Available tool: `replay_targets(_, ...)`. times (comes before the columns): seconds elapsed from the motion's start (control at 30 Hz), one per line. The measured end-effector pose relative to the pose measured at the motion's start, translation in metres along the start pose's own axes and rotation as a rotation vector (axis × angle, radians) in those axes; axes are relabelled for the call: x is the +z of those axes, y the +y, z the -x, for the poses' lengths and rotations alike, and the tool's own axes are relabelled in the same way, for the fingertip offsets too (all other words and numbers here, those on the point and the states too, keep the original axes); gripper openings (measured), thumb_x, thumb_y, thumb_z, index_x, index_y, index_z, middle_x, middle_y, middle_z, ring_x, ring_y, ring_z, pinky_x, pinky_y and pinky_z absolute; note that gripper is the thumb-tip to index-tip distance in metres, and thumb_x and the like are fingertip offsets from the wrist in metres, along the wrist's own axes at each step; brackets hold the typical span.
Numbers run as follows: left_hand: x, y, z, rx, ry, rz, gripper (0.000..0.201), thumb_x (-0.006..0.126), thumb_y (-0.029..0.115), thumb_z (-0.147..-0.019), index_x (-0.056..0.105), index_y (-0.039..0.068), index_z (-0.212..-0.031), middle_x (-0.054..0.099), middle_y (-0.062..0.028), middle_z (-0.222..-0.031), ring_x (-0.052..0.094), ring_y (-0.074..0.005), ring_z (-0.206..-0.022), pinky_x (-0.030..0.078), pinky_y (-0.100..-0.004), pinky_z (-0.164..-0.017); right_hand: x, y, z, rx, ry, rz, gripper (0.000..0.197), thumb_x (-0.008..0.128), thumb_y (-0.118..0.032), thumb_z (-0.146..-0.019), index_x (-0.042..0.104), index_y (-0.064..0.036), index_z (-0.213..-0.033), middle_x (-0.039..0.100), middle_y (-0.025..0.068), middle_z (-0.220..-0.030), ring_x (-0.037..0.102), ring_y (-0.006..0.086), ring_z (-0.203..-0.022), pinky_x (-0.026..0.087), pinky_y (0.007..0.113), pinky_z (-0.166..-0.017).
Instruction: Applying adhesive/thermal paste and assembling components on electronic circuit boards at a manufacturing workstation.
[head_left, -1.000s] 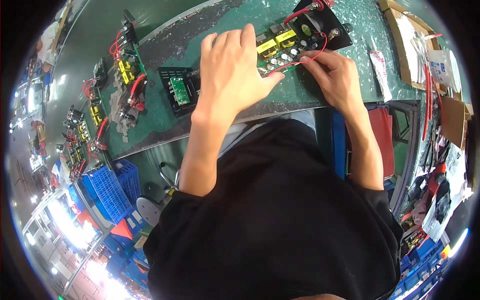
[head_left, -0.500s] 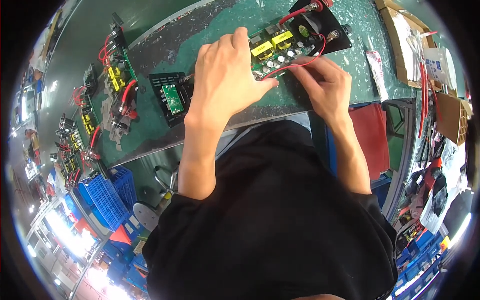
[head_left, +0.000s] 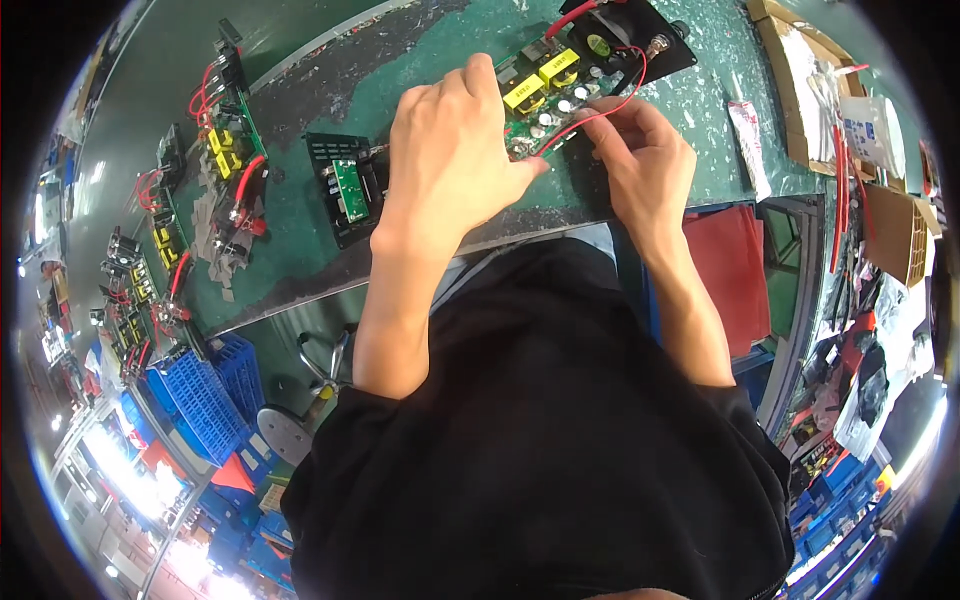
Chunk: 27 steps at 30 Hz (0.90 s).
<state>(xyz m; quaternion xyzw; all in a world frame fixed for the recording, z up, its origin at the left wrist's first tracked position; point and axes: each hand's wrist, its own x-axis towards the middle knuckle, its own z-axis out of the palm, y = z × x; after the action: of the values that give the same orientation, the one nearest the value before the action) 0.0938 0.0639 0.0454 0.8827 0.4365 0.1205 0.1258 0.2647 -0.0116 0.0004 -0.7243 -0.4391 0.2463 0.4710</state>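
A green circuit board (head_left: 545, 122) with yellow-wrapped transformers (head_left: 558, 67) and small round capacitors lies on the bench, a black end panel (head_left: 655, 35) at its far right. My left hand (head_left: 450, 155) is closed over the board's left part, fingers on top and thumb along the near edge. That hand covers much of the board's left end. A thin red wire (head_left: 640, 85) loops from a terminal on the end panel toward my left thumb. At the board's near edge, my right hand (head_left: 648, 160) pinches this wire; its fingertips are partly hidden.
Left of my hand sits a black panel (head_left: 325, 150) with a small green board (head_left: 352, 190). Several similar boards (head_left: 225, 150) with red cables stand farther left. A white-and-red tube (head_left: 748, 145) and an open cardboard box (head_left: 790, 60) lie at the right. Blue crates (head_left: 200, 400) stand below the bench.
The board and its end panel have shifted slightly away from me and tilted a little. My right fingers have moved slightly up along the board's near edge; my left hand keeps its hold.
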Motion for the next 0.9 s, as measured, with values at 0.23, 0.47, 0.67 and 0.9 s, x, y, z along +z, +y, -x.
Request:
replay_targets(0.23,0.002,0.001,0.002,0.0,0.002,0.014,0.09,0.091,0.028,-0.062,0.045,-0.01,-0.13,0.066,-0.0245,-0.107,0.066,-0.0396,-0.098,0.05,-0.0459,-0.092,-0.01,0.003,-0.003,0.056,-0.065,-0.176,0.024,0.077,-0.009,-0.087,0.065,0.0021,-0.103,0.073,0.0084,-0.09,0.068,0.0102,-0.08,0.053,0.024,-0.067)
replay_targets(0.47,0.004,0.001,0.004,0.042,0.041,0.012,0.09,0.091,0.027,-0.063,0.045,-0.01,-0.131,0.065,-0.0246,-0.108,0.065,-0.0402,-0.1,0.05,-0.0454,-0.093,-0.013,-0.009,-0.015,0.152,-0.116,-0.007,0.023,0.08,-0.015,-0.085,0.066,0.0004,-0.097,0.073,0.005,-0.084,0.067,0.0083,-0.077,0.052,0.023,-0.066)
replay_targets(0.67,0.006,-0.001,0.005,0.017,0.057,0.024,0.09,0.091,0.026,-0.063,0.045,-0.01,-0.131,0.065,-0.0252,-0.11,0.065,-0.0408,-0.1,0.05,-0.0458,-0.093,-0.007,-0.002,0.0,0.052,-0.139,-0.121,0.028,0.082,-0.011,-0.083,0.062,0.0004,-0.099,0.071,0.0056,-0.088,0.066,0.0082,-0.082,0.051,0.022,-0.07)
replay_targets(0.9,0.004,-0.001,0.005,0.028,0.04,0.024,0.09,0.091,0.027,-0.064,0.044,-0.009,-0.132,0.064,-0.0262,-0.113,0.064,-0.0412,-0.104,0.05,-0.0453,-0.094,-0.01,-0.003,-0.008,0.06,-0.222,-0.09,0.023,0.082,-0.01,-0.082,0.063,-0.0017,-0.092,0.071,0.0035,-0.084,0.064,0.0075,-0.077,0.051,0.023,-0.07)
